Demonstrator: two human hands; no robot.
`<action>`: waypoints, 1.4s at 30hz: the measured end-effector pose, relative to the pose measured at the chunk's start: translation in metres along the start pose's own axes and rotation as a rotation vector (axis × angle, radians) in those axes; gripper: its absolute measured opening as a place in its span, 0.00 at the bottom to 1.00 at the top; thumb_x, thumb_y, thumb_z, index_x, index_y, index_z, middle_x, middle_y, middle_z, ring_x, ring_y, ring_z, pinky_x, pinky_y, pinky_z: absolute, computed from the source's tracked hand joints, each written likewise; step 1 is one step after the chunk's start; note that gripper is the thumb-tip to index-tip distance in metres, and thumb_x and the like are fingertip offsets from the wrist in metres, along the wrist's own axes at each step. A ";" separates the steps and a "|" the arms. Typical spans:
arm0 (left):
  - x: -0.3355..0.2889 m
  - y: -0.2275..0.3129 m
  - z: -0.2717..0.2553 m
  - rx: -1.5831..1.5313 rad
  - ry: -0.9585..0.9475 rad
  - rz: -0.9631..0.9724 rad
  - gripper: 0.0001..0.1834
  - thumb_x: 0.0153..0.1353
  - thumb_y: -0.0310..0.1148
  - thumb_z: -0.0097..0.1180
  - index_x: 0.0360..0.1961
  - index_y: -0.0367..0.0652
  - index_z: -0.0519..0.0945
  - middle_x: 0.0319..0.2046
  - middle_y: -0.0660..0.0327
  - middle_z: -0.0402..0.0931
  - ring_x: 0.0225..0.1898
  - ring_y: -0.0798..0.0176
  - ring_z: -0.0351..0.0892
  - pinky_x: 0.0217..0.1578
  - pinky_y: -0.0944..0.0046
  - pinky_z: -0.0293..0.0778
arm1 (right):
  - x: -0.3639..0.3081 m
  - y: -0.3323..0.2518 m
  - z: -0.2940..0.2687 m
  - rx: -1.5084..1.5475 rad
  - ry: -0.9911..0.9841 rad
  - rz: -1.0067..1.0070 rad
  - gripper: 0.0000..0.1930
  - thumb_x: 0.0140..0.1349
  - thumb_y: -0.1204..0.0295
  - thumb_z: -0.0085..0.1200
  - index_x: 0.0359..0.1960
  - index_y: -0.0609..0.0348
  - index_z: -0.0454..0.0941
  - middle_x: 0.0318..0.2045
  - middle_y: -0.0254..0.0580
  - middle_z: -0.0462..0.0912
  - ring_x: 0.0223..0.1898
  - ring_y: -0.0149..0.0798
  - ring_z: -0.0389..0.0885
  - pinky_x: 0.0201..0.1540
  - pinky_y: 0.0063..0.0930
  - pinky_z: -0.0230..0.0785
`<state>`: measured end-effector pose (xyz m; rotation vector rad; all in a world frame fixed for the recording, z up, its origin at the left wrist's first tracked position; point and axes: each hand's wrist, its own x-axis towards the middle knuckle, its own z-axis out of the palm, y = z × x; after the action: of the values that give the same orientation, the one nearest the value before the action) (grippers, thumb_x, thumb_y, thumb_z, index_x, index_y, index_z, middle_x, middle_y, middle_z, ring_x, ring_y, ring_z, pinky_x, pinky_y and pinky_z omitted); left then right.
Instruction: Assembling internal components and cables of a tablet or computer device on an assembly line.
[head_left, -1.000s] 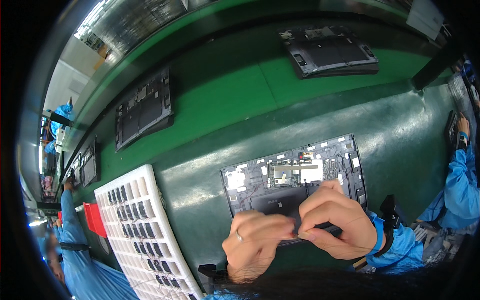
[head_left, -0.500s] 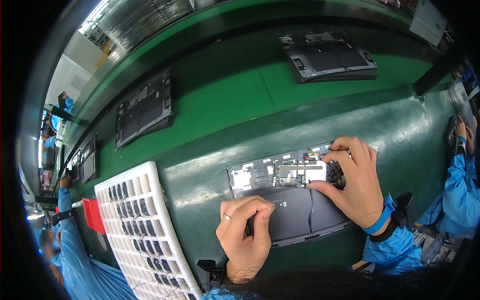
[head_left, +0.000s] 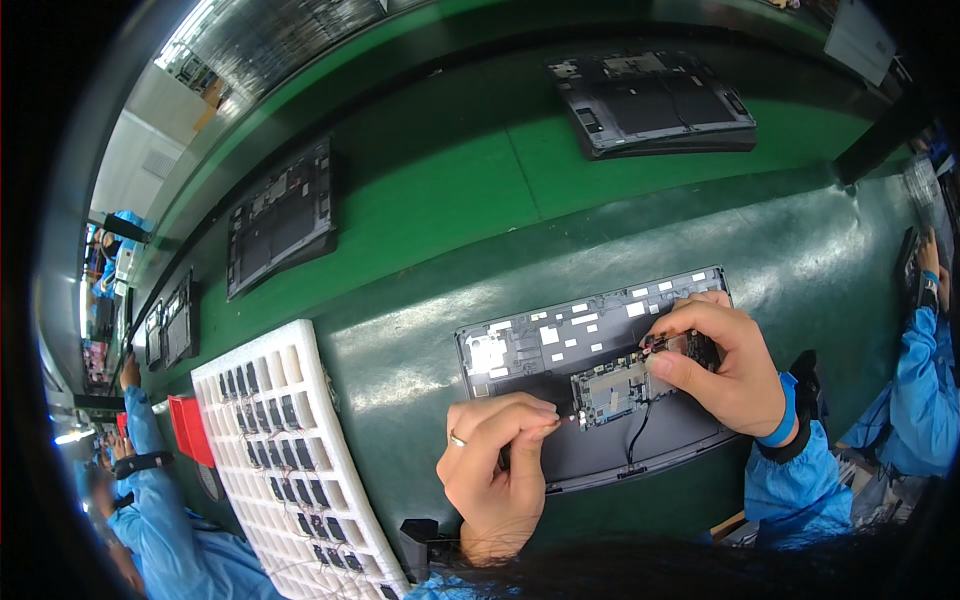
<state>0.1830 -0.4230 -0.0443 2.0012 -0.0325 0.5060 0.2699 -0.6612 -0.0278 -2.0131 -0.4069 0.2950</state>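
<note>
My right hand (head_left: 728,372) pinches the right end of a narrow circuit board (head_left: 612,390) between thumb and fingers. The board is tilted and lies over a dark grey laptop casing (head_left: 580,455), whose upper strip carries several white stickers. My left hand (head_left: 495,468), a ring on one finger, is closed in a pinch beside the board's left end; whatever its fingertips hold is too small to make out. A black cable (head_left: 638,432) runs from below the board down to the casing's near edge.
A white foam tray (head_left: 330,430) with rows of small black parts on wires stands at left, beside a red bin (head_left: 190,430). On the green belt (head_left: 450,210) beyond lie more open casings (head_left: 665,105). Co-workers in blue sleeves (head_left: 905,385) work at both sides.
My right hand has raised the circuit board off the casing's upper strip and brought it nearer, uncovering white stickers. My left hand, still pinched, has moved slightly right, close to the board's left end.
</note>
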 end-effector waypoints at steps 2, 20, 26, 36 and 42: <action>0.000 0.003 0.004 -0.011 0.003 0.011 0.04 0.67 0.16 0.64 0.39 0.33 0.82 0.36 0.52 0.85 0.39 0.59 0.82 0.42 0.64 0.78 | 0.000 0.003 0.001 0.045 0.029 0.003 0.11 0.65 0.66 0.71 0.43 0.58 0.87 0.36 0.36 0.84 0.41 0.36 0.76 0.57 0.34 0.59; -0.002 0.003 0.004 0.028 0.014 0.026 0.06 0.63 0.14 0.66 0.38 0.35 0.84 0.35 0.53 0.86 0.39 0.59 0.82 0.40 0.64 0.78 | -0.001 -0.003 0.002 0.042 0.014 0.028 0.11 0.65 0.65 0.71 0.43 0.58 0.87 0.34 0.33 0.84 0.40 0.34 0.73 0.54 0.33 0.58; -0.003 0.003 0.005 0.039 0.020 0.042 0.08 0.61 0.13 0.66 0.37 0.36 0.85 0.35 0.54 0.87 0.39 0.58 0.82 0.41 0.63 0.77 | -0.001 0.000 0.003 0.020 0.017 0.015 0.10 0.66 0.66 0.71 0.42 0.57 0.87 0.33 0.33 0.84 0.39 0.33 0.73 0.54 0.32 0.58; -0.002 0.003 0.004 0.129 0.050 0.047 0.11 0.56 0.19 0.74 0.38 0.44 0.87 0.37 0.64 0.89 0.38 0.61 0.83 0.45 0.63 0.74 | -0.001 -0.001 0.004 0.084 0.029 0.030 0.10 0.65 0.67 0.71 0.42 0.57 0.86 0.34 0.34 0.84 0.39 0.34 0.74 0.55 0.33 0.59; 0.003 0.006 -0.001 0.140 -0.005 0.047 0.10 0.58 0.16 0.71 0.38 0.41 0.87 0.36 0.60 0.88 0.38 0.60 0.83 0.44 0.63 0.74 | -0.001 0.002 0.005 0.046 0.042 -0.007 0.10 0.65 0.67 0.71 0.42 0.58 0.86 0.35 0.35 0.85 0.39 0.36 0.75 0.54 0.34 0.60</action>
<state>0.1841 -0.4241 -0.0372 2.1430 -0.0485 0.5465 0.2677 -0.6586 -0.0322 -1.9688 -0.3774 0.2546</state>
